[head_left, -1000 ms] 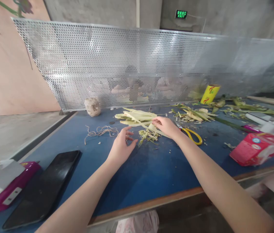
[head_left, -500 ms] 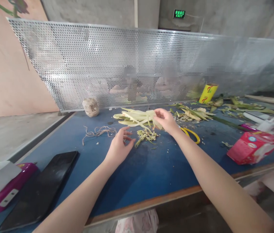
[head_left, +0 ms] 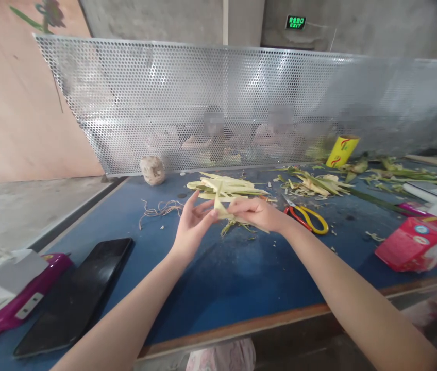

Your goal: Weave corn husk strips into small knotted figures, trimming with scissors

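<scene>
Head cam: both hands up in front of the pale corn-husk pile (head_left: pixel 237 185), on the side nearer the person, sharing one husk strip (head_left: pixel 219 205). L hand (head_left: pixel 194 220): thumb & fingers nipped tog. on strip's L part, other fingers loosely curled w/ gaps btwn. R hand (head_left: pixel 256 212): fingers bunched, thumb side pressing same strip, so little opening shows. Strip is bent, one tip pointing up, a tail running out under R hand. Green-ish shreds (head_left: pixel 236 225) lie on the blue surface (head_left: pixel 241 288), nearer the person than the pile, partly hidden by hands. R of pile: scissors w/ red & yellow handles (head_left: pixel 313 219), near R hand; beyond them, a heap of greener trimmings (head_left: pixel 315 183). Yellow roll (head_left: pixel 342 151) farther R & back of pile, red tissue pack (head_left: pixel 415 245) R & nearer the person. L of pile: loose twine (head_left: pixel 160 208), close to L hand; black phone (head_left: pixel 75 296) well L & nearer the person.
</scene>
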Demonstrator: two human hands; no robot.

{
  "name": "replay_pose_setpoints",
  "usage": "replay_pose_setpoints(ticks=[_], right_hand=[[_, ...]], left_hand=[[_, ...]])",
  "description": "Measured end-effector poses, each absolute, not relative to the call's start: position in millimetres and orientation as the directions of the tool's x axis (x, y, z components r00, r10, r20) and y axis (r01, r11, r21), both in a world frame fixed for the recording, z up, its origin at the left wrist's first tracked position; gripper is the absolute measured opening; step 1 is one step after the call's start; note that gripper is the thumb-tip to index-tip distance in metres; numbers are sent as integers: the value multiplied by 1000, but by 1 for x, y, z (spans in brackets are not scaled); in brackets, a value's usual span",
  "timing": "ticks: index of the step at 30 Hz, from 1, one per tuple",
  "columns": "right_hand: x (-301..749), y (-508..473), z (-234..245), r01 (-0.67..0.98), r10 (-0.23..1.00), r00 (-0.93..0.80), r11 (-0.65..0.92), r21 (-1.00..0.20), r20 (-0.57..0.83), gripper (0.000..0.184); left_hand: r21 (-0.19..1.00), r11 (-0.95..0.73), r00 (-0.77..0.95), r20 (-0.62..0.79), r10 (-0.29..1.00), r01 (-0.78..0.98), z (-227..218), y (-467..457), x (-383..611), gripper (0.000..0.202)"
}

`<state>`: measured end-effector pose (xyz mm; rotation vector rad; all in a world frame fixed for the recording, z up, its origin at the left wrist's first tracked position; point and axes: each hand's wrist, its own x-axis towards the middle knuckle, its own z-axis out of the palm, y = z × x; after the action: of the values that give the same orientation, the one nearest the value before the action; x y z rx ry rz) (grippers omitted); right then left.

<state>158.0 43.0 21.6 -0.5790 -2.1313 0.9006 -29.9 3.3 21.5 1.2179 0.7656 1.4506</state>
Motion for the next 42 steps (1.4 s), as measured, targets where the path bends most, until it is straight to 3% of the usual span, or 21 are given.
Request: replay_pose_setpoints(ticks=[4, 10, 15, 18, 22, 27, 30, 34, 38, 42], right_hand=[[157, 45, 21, 220, 598, -708, 693, -687, 376, 19], [152, 39, 19, 326, 610, -690, 742, -586, 389, 28], [153, 29, 29, 261, 628, -699, 669, -696, 342, 27], [166, 34, 36, 333, 755, -574, 569, -752, 317, 30], [189, 52, 32, 627, 874, -284, 480, -613, 394, 25], [197, 62, 23, 793, 910, -302, 405, -455, 285, 25], [191, 60, 25, 766, 894, -327, 441, -468, 306, 22], [184, 52, 30, 622, 876, -383, 480, -619, 294, 23], [170, 40, 30, 397, 785, -592, 482, -781, 183, 28], [155, 26, 30, 365, 688, -725, 409, -837, 20, 26]], left_hand=[[899, -190, 42, 224, 974, -393, 27, 1, -32, 72], [956, -259, 20, 264, 964, -136, 18, 5, -33, 83], [961, -262, 53, 267, 962, -94, 18, 7, -35, 73], [941, -316, -35, 314, 949, -119, 21, 7, -37, 67], [931, -338, -102, 327, 940, -134, 23, 6, -37, 58], [922, -346, -132, 327, 936, -172, 25, 6, -37, 56], [916, -330, -139, 305, 942, -227, 25, 7, -37, 57], [908, -326, -146, 297, 944, -263, 26, 7, -37, 58], [901, -344, -168, 308, 936, -265, 27, 7, -36, 55], [899, -396, -254, 344, 904, -190, 26, 8, -38, 52]])
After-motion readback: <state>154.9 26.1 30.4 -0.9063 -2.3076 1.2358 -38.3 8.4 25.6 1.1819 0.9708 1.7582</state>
